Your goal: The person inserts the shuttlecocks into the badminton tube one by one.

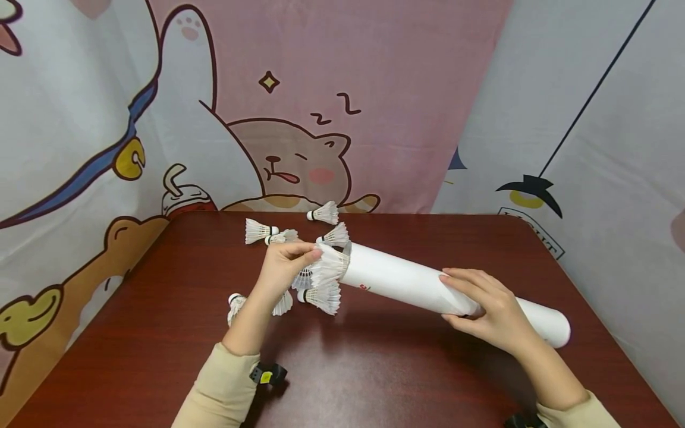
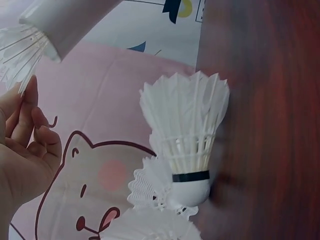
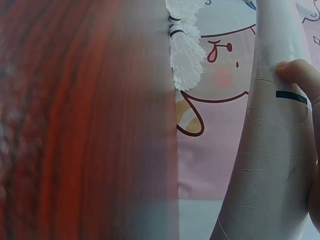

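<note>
My left hand (image 1: 279, 270) pinches a white feather shuttlecock (image 1: 330, 265) between thumb and fingertips at the mouth of a long white tube (image 1: 401, 275). In the left wrist view, the feather skirt of this shuttlecock (image 2: 21, 55) is partly inside the tube's rim. My right hand (image 1: 495, 309) grips the tube farther along its length, thumb on the near side and fingers over the top. The tube slants, its mouth end toward the left. In the right wrist view, the thumb (image 3: 297, 75) presses on the tube (image 3: 265, 165) near a dark band.
Several loose shuttlecocks lie around the left hand, including one below the tube mouth (image 1: 323, 297), one at the back edge (image 1: 323, 213) and one at the left (image 1: 260, 230). They rest on a dark red-brown table (image 1: 374, 374). A cartoon-printed cloth (image 1: 407, 107) hangs behind.
</note>
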Tool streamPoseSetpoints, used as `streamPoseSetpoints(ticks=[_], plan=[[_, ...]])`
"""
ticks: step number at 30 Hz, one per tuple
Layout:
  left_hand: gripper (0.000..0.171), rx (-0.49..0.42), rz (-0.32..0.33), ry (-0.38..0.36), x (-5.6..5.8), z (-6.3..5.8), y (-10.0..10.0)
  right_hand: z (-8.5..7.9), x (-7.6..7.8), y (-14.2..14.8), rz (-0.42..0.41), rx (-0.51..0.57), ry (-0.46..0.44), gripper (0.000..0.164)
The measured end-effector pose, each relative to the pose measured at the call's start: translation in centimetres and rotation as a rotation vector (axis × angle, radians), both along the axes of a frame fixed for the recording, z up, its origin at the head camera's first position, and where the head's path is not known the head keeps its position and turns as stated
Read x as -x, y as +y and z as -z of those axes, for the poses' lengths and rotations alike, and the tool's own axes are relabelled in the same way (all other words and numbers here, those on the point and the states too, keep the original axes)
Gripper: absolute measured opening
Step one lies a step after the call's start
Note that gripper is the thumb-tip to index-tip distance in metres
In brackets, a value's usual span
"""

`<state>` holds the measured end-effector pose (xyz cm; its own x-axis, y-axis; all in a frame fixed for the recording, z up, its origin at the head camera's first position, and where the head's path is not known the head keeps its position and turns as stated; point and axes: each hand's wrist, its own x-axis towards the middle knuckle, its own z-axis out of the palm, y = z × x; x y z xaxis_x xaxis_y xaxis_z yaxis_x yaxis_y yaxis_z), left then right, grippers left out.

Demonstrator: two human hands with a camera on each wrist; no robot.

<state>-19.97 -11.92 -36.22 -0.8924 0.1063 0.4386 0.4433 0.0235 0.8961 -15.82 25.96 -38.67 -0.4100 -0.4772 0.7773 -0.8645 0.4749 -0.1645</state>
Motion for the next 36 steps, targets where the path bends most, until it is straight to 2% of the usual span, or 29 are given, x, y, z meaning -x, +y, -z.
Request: streamPoseSetpoints(ticks=[6, 11, 17, 23, 31, 36], plan=[[0.014, -0.023, -0.016, -0.026, -0.3, 0.1, 1.0, 0.1, 0.0, 0.0, -0.015, -0.007, -0.005, 0.056], [0.013, -0.012, -0.020, -0.009, -0.3, 0.2, 1.4, 0.0, -0.1, 0.0, -0.028, -0.012, -0.009, 0.056], [0.009, 0.015, 0.033, 0.063, -0.4, 0.4, 1.9, -0.1, -0.2, -0.2, -0.036, -0.014, -0.013, 0.056], [0.006, 0.057, 0.037, 0.123, -0.6, 0.4, 2.4, -0.2, -0.3, -0.3, -0.039, -0.008, -0.006, 0.055], [0.005, 0.106, 0.000, 0.174, -2.6, -1.8, 3.3, -0.1, -0.3, -0.4, -0.035, -0.015, -0.010, 0.055], [0.007, 0.136, -0.025, 0.213, -3.2, -2.1, 3.7, -0.1, -0.3, -0.3, -0.040, -0.014, -0.005, 0.055]])
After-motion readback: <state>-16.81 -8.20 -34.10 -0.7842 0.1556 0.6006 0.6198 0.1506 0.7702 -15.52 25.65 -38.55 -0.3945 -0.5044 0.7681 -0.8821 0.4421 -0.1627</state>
